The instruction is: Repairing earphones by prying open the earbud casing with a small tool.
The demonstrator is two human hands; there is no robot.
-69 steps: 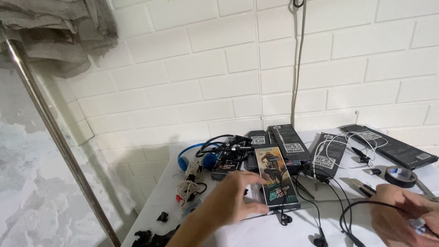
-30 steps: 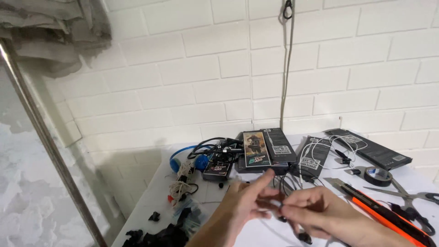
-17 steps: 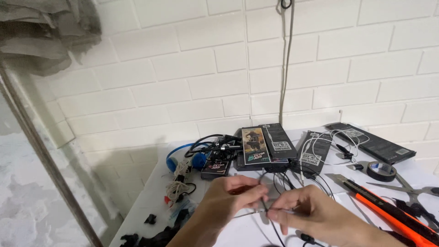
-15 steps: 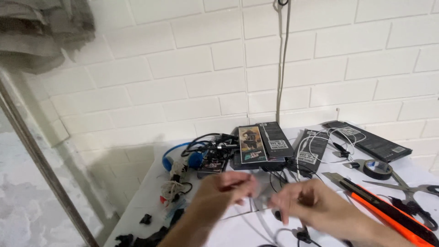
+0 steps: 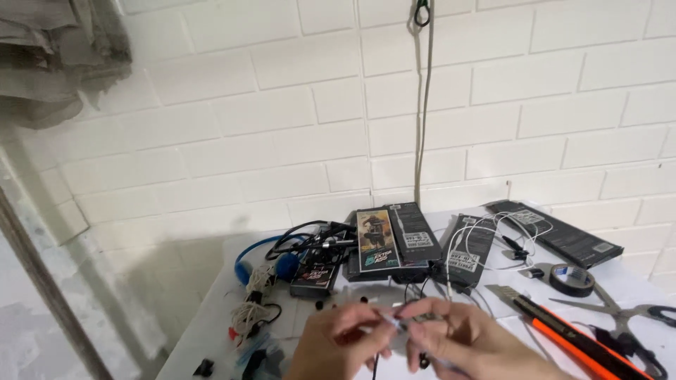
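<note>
1. White desk (image 5: 634, 281), against a white brick wall (image 5: 282, 141).
2. Left hand (image 5: 345, 345) and right hand (image 5: 472, 345) meet low at centre; both are blurred.
3. Both pinch a thin cable (image 5: 405, 325) between their fingertips, held just above the desk.
4. Black boxes (image 5: 394, 236) lie behind the hands, with white earphones (image 5: 486, 232) draped over one.
5. Blue headphones (image 5: 264, 264) and tangled cords sit to the left.
6. Tape roll (image 5: 572, 279), orange knife (image 5: 563, 338) and scissors (image 5: 627, 317) lie to the right.
</note>
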